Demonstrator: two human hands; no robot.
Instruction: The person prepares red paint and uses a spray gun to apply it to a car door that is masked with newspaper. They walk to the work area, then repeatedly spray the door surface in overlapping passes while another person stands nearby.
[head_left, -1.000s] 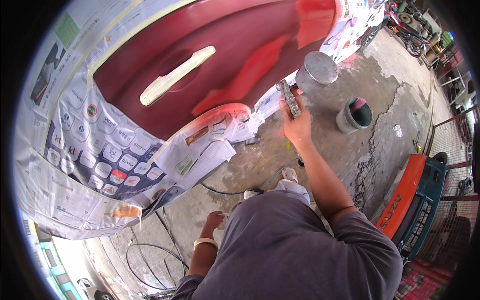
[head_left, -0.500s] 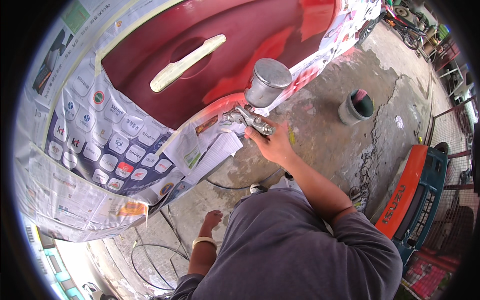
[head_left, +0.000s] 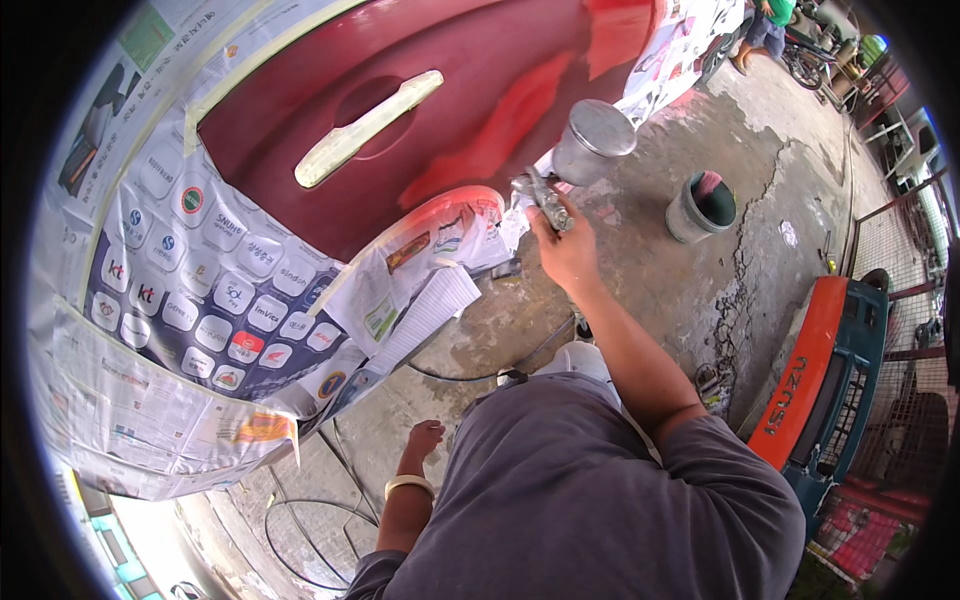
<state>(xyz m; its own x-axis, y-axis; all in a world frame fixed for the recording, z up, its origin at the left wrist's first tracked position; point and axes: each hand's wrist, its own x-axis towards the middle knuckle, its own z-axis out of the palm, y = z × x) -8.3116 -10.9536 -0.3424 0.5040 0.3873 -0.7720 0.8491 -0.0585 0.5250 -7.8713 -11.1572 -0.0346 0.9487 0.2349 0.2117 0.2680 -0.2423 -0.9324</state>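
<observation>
Concrete floor [head_left: 665, 300] outside; I've got right hand [head_left: 572, 257] gripping spray gun [head_left: 580, 160], left hand [head_left: 426, 438] loosely open (overtilting could cause drips)

A vehicle paint workshop: spray gun [head_left: 546, 200] in the right hand [head_left: 570, 252], masked red car panel [head_left: 480, 85] left of it, detached grille [head_left: 850, 400] rightward.

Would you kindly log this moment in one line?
right hand: holding spray gun; left hand: lowered, apparently empty; red panel: paper-masked edges
</observation>
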